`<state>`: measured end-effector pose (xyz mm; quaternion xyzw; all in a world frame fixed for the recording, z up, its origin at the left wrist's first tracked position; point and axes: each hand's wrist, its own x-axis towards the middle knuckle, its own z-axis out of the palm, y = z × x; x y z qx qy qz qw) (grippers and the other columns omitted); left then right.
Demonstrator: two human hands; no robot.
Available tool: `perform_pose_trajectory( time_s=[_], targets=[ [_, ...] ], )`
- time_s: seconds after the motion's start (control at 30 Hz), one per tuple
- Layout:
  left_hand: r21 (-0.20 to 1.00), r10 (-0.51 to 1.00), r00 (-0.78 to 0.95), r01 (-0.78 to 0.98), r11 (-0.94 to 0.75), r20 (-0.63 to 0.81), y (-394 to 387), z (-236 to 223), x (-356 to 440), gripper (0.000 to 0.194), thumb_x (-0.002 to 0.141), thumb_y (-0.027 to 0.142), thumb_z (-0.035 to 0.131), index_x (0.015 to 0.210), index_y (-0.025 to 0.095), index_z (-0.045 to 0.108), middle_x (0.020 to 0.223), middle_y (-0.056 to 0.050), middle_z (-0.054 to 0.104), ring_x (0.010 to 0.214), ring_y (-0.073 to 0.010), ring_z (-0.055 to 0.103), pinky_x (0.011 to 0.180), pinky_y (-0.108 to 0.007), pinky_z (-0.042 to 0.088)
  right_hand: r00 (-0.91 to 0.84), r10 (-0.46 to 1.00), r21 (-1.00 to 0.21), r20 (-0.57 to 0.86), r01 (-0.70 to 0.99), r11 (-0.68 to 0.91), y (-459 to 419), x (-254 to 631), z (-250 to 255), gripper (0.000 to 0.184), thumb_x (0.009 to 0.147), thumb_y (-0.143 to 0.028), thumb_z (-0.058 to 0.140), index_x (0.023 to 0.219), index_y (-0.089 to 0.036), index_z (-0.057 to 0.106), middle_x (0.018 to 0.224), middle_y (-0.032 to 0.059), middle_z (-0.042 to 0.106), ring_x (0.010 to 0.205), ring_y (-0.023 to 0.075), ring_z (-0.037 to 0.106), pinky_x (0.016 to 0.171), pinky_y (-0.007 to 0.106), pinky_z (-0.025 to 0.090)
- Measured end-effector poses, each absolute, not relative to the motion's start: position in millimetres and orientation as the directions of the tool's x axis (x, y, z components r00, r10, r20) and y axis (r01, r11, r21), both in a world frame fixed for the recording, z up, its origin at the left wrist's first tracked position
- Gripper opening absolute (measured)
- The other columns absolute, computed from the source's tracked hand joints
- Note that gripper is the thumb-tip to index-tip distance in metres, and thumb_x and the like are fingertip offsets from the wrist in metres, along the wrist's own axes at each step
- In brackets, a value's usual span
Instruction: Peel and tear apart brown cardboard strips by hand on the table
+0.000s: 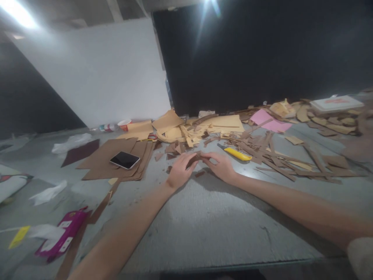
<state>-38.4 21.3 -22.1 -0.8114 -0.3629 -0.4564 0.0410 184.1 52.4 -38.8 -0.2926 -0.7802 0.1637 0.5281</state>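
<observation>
The left hand [181, 170] and right hand [220, 168] pinch a small brown piece [199, 155] (shape partly hidden) between their fingertips. A yellow knife [238, 154] lies just right of the fingers; a phone [125, 160] rests farther left, on brown sheets [97, 169].

I see a wide grey table [186, 233], whose surface shows some dark marks. On its left part there lies a pile of brown sheets [100, 153], with a dark red sheet [81, 151] just beside it. Nearer to the front lies a magenta packet [74, 219] with white tissue. On the right, many brown strips [274, 158] lie across one another, and a yellow cutter [237, 154] rests beside them.
</observation>
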Motion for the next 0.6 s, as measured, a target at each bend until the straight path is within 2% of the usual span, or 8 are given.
perform_pose_trajectory(
  time_s=[0.17, 0.37, 0.6],
  targets=[
    [0.263, 0.557, 0.31, 0.642, -0.72, 0.77, 22.5, -24.9, -38.5, 0.035, 0.111, 0.042, 0.06, 0.141, 0.024, 0.066, 0.126, -0.01, 0.078, 0.12, -0.0243, 0.075, 0.11, -0.047, 0.059, -0.228, 0.579, -0.513, 0.783, 0.289, 0.808, 50.3, 184.8, -36.6, 0.017, 0.106, -0.031, 0.066, 0.112, -0.024, 0.081, 0.105, 0.0075, 0.084, 0.095, 0.023, 0.08, 0.087, 0.037, 0.066],
    [0.257, 0.537, 0.301, 0.632, -0.731, 0.788, 23.9, -25.4, -39.7, 0.033, 0.11, 0.038, 0.062, 0.139, 0.024, 0.067, 0.126, -0.01, 0.078, 0.12, -0.0244, 0.075, 0.109, -0.046, 0.06, -0.267, 0.528, -0.468, 0.806, 0.257, 0.845, 48.1, 184.3, -34.3, 0.02, 0.108, -0.035, 0.065, 0.114, -0.025, 0.081, 0.103, 0.0074, 0.084, 0.091, 0.0219, 0.079, 0.085, 0.038, 0.066],
    [0.227, 0.531, 0.346, 0.632, -0.741, 0.773, 22.6, -23.7, -40.0, 0.038, 0.111, 0.038, 0.06, 0.147, 0.025, 0.063, 0.126, -0.011, 0.078, 0.118, -0.0243, 0.075, 0.104, -0.043, 0.062, -0.306, 0.494, -0.431, 0.814, 0.252, 0.867, 49.4, 186.0, -38.6, 0.019, 0.109, -0.031, 0.063, 0.113, -0.025, 0.081, 0.1, 0.0073, 0.083, 0.089, 0.0223, 0.077, 0.082, 0.039, 0.065]
  ],
)
